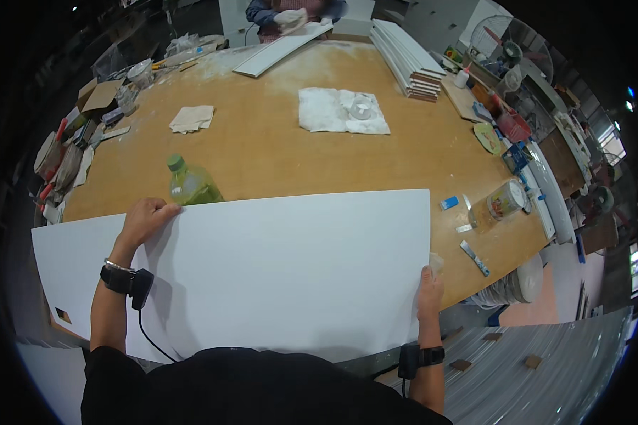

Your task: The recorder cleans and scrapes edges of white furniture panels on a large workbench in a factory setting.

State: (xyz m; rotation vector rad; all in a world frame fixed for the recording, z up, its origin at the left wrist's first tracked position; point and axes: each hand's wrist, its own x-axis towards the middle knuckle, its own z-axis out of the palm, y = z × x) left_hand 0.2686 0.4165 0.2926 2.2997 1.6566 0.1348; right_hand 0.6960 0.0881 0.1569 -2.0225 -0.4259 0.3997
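A large white panel (290, 276) lies across the near side of the wooden table (262, 156), with a small square cutout near its left end. My left hand (147, 219) is closed over the panel's far edge, left of its middle. At the right end, my right hand (429, 294) grips the short edge. A pale, whitish piece (437, 263) shows beside the right fingertips; what it is I cannot tell. Just beyond my left hand stands a green-capped bottle (191, 184) of greenish liquid, its base hidden behind the panel.
Right of the panel are a blue block (449, 203), a scraper-like tool (475, 258) and a clear jar (500, 204). Farther back lie a white cloth (322, 113) and a beige cloth (191, 119). Across the table a gloved co-worker handles a white board (280, 51) beside stacked panels (404, 60).
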